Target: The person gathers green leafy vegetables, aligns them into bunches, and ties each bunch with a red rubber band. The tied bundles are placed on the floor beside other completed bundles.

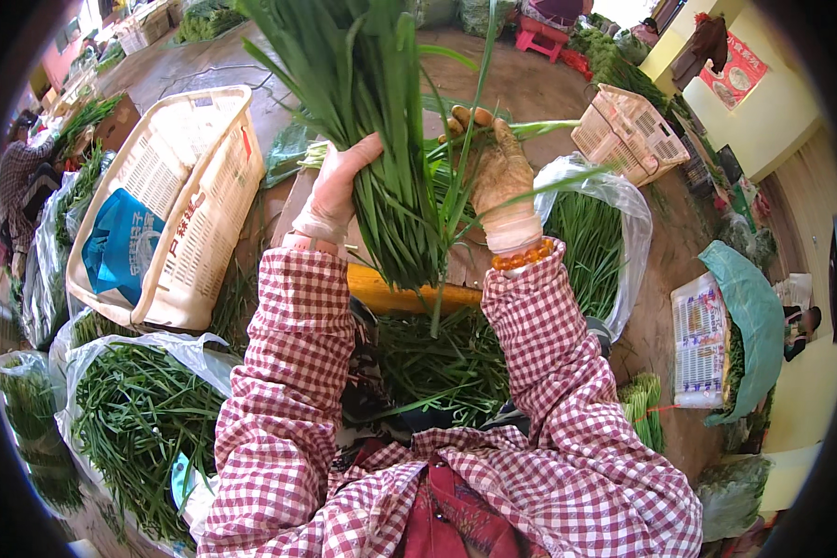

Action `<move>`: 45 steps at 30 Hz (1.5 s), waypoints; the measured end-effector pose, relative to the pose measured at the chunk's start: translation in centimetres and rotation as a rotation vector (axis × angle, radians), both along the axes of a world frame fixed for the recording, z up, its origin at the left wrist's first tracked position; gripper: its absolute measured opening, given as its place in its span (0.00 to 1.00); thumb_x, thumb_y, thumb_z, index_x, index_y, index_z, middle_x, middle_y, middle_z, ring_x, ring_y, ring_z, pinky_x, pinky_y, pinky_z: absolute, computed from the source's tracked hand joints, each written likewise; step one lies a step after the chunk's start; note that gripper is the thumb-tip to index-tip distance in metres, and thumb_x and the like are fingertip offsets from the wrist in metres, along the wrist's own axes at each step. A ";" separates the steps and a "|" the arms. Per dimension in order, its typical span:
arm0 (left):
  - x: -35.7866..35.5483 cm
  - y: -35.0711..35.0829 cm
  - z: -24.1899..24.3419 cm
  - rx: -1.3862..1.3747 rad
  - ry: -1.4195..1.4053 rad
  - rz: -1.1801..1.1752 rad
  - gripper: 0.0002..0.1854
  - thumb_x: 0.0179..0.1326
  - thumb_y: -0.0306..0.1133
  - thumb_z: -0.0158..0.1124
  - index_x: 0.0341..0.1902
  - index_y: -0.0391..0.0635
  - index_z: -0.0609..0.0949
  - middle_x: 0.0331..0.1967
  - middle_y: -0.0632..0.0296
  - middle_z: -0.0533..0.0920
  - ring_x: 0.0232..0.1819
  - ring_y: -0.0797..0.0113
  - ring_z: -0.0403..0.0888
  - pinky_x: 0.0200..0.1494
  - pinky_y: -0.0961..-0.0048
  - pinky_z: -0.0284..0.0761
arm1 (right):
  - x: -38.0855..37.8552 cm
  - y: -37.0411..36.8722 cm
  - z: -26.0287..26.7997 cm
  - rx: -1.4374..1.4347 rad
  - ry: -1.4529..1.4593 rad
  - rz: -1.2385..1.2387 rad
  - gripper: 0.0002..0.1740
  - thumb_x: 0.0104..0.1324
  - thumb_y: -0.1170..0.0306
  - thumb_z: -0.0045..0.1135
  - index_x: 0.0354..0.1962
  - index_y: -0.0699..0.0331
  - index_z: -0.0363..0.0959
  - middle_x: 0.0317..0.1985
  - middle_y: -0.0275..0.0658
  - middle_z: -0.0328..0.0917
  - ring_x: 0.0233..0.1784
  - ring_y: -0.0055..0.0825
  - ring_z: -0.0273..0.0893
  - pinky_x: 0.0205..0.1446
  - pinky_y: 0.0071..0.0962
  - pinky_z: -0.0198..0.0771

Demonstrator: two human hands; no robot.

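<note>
My left hand point(336, 183), in what looks like a thin pale glove, grips a thick bunch of long green leaves, likely garlic chives point(390, 139). The bunch stands nearly upright above a low wooden stand point(460, 265) with a yellow front edge. To its right, my right hand point(502, 171) wears a stained glove, and its fingers curl around a few loose chive leaves point(544, 127). Part of that grip is hidden behind the hand. Loose leaves point(446, 363) lie in a heap below the stand, between my knees. Pale cut stalk ends point(314, 155) show beside my left hand.
A white plastic crate point(213, 230) holding a blue bag point(122, 240) stands at left. Plastic bags of greens flank me, at lower left point(146, 404) and right point(586, 244). Another crate point(628, 136) sits at the far right. A person point(24, 174) works at far left.
</note>
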State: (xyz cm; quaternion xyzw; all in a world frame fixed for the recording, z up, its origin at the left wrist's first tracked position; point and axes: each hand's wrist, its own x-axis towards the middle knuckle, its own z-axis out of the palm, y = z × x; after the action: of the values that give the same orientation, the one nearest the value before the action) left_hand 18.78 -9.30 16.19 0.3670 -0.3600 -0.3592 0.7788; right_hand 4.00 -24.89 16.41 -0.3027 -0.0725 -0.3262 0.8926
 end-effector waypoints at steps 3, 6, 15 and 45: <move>0.4 0.3 -0.9 0.013 0.166 -0.037 0.22 0.65 0.44 0.60 0.55 0.40 0.77 0.43 0.63 0.82 0.43 0.71 0.81 0.48 0.73 0.77 | -0.8 -0.6 -0.1 -0.001 -0.048 -0.059 0.21 0.72 0.60 0.50 0.51 0.71 0.73 0.53 0.53 0.76 0.55 0.44 0.74 0.63 0.42 0.70; 0.7 0.3 -1.6 -0.077 0.284 -0.026 0.22 0.65 0.43 0.60 0.55 0.39 0.78 0.45 0.60 0.83 0.44 0.68 0.82 0.49 0.72 0.79 | -2.1 -0.5 0.5 -0.037 -0.050 -0.039 0.23 0.73 0.59 0.49 0.53 0.70 0.72 0.55 0.52 0.74 0.57 0.42 0.73 0.64 0.41 0.69; 1.3 0.3 -2.4 -0.199 0.505 0.091 0.23 0.64 0.46 0.62 0.55 0.43 0.77 0.47 0.61 0.82 0.46 0.64 0.82 0.50 0.67 0.81 | -5.4 1.9 1.9 -0.347 0.076 -0.177 0.21 0.71 0.55 0.53 0.48 0.65 0.76 0.51 0.47 0.78 0.56 0.38 0.74 0.66 0.40 0.65; -2.6 -4.1 1.6 -0.111 0.010 0.207 0.23 0.55 0.31 0.72 0.53 0.36 0.78 0.45 0.60 0.83 0.42 0.70 0.82 0.48 0.74 0.78 | 0.6 1.1 8.9 -1.234 0.497 -0.218 0.50 0.54 0.49 0.71 0.67 0.61 0.57 0.61 0.43 0.70 0.64 0.32 0.67 0.67 0.33 0.63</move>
State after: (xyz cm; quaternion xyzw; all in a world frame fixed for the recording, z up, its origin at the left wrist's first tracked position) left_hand 16.22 -13.37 17.81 0.3568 -0.3357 -0.2582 0.8326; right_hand 4.55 -23.79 25.35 -0.8288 -0.0072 -0.2340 0.5082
